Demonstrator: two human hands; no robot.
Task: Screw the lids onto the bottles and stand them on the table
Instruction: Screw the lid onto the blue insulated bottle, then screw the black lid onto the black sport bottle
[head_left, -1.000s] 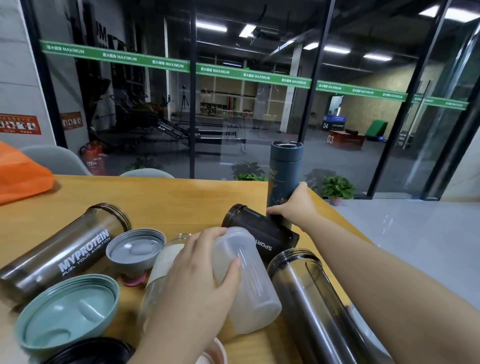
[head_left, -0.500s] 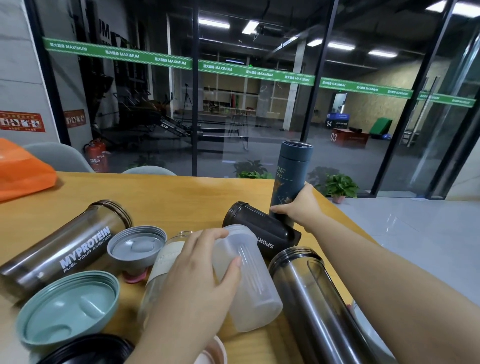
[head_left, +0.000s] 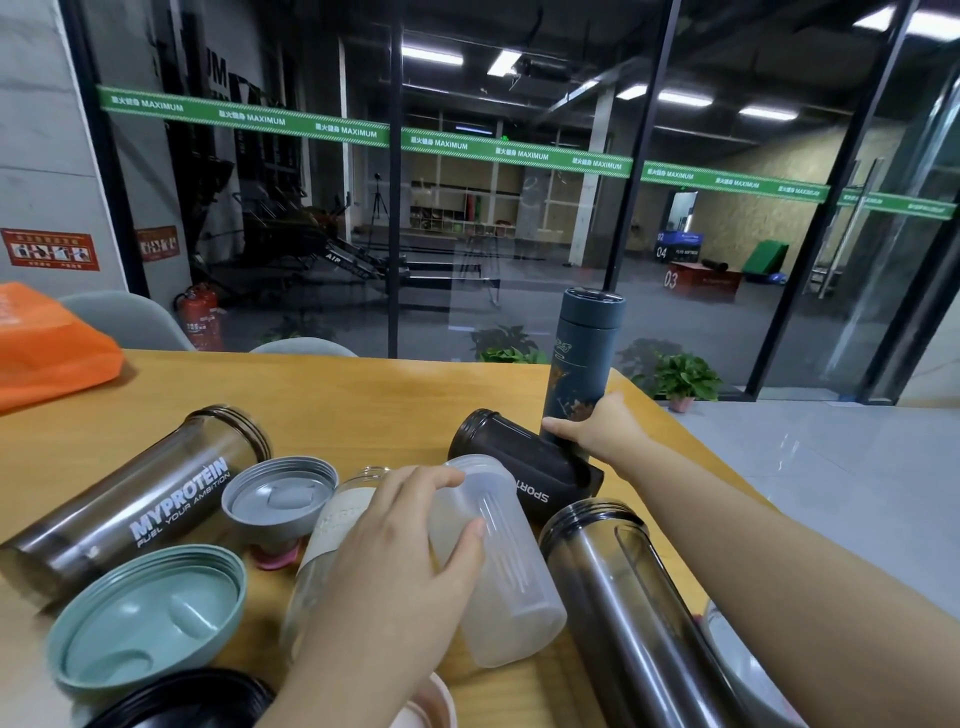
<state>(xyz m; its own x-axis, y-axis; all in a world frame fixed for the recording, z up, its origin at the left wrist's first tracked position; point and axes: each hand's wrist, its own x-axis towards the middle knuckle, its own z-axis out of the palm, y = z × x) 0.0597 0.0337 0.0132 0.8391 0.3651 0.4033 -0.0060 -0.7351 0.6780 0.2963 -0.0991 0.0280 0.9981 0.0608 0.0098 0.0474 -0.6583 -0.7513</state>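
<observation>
My right hand (head_left: 602, 428) grips the lower part of a dark teal flask (head_left: 582, 353) that stands upright with its lid on, near the table's far right edge. My left hand (head_left: 395, 566) grips a frosted plastic bottle (head_left: 498, 561) lying on its side without a lid. A black SPORT shaker (head_left: 514, 462) lies beside it. A smoky MYPROTEIN shaker (head_left: 130, 504) lies open at the left, and a steel-and-clear bottle (head_left: 623, 597) lies open at the right. Loose lids sit in front: grey (head_left: 278, 501), mint green (head_left: 150, 618), black (head_left: 182, 701).
The wooden table (head_left: 337, 395) ends close behind the flask and to the right. An orange bag (head_left: 41, 348) lies at the far left. A clear glass bottle (head_left: 332, 525) lies under my left wrist. A pink lid edge (head_left: 436, 706) shows at the bottom. Glass walls stand behind.
My right hand has shifted the upright teal flask slightly to the right and farther back. My left hand keeps its hold on the frosted bottle.
</observation>
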